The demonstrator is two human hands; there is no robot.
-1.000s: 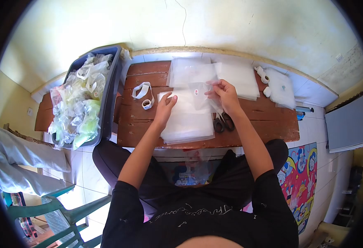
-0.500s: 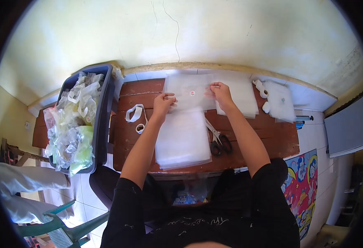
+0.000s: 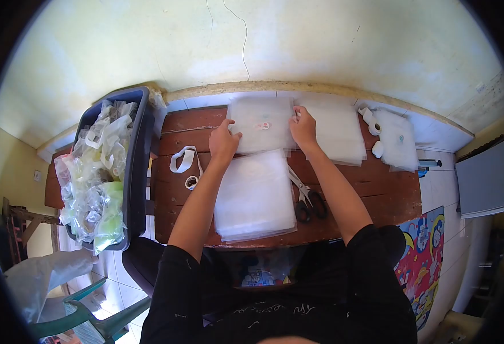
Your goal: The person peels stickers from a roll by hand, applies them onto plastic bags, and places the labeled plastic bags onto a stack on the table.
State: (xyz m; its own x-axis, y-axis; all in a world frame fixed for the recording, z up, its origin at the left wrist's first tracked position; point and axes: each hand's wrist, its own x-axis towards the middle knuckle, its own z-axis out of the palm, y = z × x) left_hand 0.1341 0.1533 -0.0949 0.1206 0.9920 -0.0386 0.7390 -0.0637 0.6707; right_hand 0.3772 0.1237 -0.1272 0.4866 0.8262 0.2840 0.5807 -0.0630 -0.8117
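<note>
A stack of clear plastic bags (image 3: 261,140) with a small red-and-white mark lies at the back middle of the table. My left hand (image 3: 224,140) has its fingers curled at the left edge, thumb over the top. At the right edge, my right hand (image 3: 304,129) pinches the plastic between thumb and fingers. Nearer to me lies another stack of clear bags (image 3: 255,195), fanned slightly at its bottom edge. Black-handled scissors (image 3: 308,200) rest beside it, their blades partly under the plastic. A third bag stack (image 3: 332,132) sits right of my right hand.
A dark tub (image 3: 139,166) of crumpled plastic bags stands at the left. White tape (image 3: 184,159) and a small roll (image 3: 191,182) lie left of my forearm. More rolls (image 3: 371,120) and bags (image 3: 398,140) are at the right end. A green chair (image 3: 74,315) stands lower left.
The marked plastic between my hands now lies flat and lined up on the back stack. Both hands have shifted slightly, with fingers closer to its side edges. The view has tilted a little.
</note>
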